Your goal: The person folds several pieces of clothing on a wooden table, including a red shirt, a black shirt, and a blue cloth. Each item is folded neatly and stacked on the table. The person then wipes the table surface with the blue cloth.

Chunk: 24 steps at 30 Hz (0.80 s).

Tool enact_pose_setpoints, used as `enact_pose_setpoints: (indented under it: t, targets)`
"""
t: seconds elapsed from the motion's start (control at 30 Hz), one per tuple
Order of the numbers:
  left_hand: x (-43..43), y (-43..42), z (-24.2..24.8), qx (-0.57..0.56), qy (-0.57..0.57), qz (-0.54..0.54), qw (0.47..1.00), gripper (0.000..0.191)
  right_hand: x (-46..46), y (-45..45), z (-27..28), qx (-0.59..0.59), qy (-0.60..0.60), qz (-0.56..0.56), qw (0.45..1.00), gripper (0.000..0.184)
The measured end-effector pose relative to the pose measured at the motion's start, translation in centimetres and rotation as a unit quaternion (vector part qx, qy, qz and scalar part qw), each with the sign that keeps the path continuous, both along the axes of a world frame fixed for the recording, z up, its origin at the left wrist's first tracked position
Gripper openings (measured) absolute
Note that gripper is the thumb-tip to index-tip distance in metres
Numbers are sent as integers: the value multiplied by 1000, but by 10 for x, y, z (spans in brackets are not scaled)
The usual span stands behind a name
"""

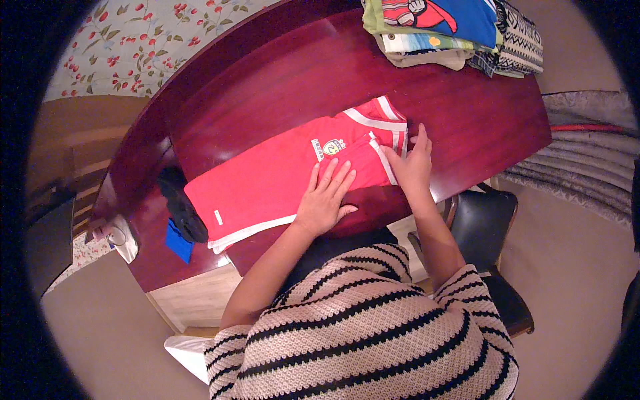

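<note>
A red sports jersey (265,175) with white trim lies partly folded on a glossy dark-red wooden table (280,95). Its collar points to the far right and its hem to the near left. A badge (333,148) shows on its chest. My left hand (327,195) rests palm down on the jersey, fingers spread, near a folded-over part. At the shoulder end, my right hand (412,162) touches the white-edged trim with its thumb, the other fingers reaching past the edge. Whether the right hand pinches the cloth is hard to see.
A stack of folded clothes (430,40) stands at the far right. Black cloth (182,205) and a flat blue item (178,241) lie beside the hem. A white object (125,240) sits near the left edge. A black chair (482,225) stands close on the right.
</note>
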<state>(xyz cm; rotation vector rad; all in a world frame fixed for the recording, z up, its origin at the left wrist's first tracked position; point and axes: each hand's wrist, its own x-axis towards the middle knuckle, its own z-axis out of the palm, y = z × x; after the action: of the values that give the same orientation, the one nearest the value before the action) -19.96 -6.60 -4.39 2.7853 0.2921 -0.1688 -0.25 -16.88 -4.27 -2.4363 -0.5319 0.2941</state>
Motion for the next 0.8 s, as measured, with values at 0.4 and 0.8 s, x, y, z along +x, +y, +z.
enact_pose_setpoints:
  t: [0.4, 0.8]
  targets:
    - [4, 3, 10, -58, -34, 21, 998, 71, 15, 5, -16, 220, 285, 49, 932, 34]
    - [-36, 34, 22, -794, -234, 344, 443, 68, -81, 52, 43, 226, 331, 235, 886, 35]
